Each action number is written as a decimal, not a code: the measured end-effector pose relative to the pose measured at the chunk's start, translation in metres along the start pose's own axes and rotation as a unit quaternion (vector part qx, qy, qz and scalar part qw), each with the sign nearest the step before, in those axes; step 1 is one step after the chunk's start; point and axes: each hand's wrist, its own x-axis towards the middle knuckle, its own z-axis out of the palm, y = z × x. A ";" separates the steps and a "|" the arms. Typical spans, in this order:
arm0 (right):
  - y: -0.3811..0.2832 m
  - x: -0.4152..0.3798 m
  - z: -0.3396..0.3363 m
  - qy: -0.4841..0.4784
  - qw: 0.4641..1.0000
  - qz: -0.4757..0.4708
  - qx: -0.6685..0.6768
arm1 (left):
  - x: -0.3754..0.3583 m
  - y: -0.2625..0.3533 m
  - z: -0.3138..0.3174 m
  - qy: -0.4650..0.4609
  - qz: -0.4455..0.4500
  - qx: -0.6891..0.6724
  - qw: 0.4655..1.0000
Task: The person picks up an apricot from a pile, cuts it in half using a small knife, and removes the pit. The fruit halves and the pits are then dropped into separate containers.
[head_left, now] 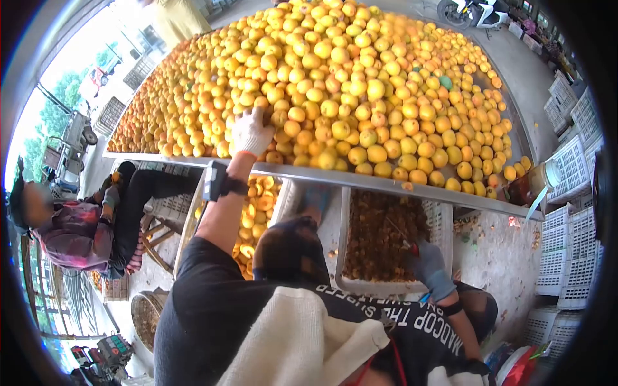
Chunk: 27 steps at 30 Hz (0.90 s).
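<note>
My left hand (252, 131), in a white knitted glove, reaches onto the near edge of a big heap of apricots (335, 83). Its fingers are apart and touch the fruit; no apricot is clearly held. My right hand (434, 269), in a grey-blue glove, is closed low over a white crate (346, 248) of dark brown pits (380, 238). From its fist sticks out a thin-bladed tool (402, 235) with a bit of red, its exact kind hard to make out. Beneath my left forearm, halved apricots (257, 209) fill a container.
A metal rim (386, 183) edges the heaped table. A seated person (71, 225) in gloves works at the left; another in yellow (177, 19) stands behind. Stacked white crates (557, 251) line the right side. A jar (534, 183) sits at the table's right corner.
</note>
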 end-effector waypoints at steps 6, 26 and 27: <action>-0.012 -0.004 -0.013 -0.004 0.999 0.001 0.049 | 0.021 -0.007 -0.004 -0.072 -0.019 0.012 0.997; -0.008 -0.013 -0.022 0.030 0.997 -0.047 0.060 | -0.005 0.059 0.015 0.165 -0.235 -0.489 0.824; -0.009 -0.013 -0.022 0.028 0.997 -0.048 0.053 | -0.011 0.092 -0.006 0.125 -0.217 -0.385 0.888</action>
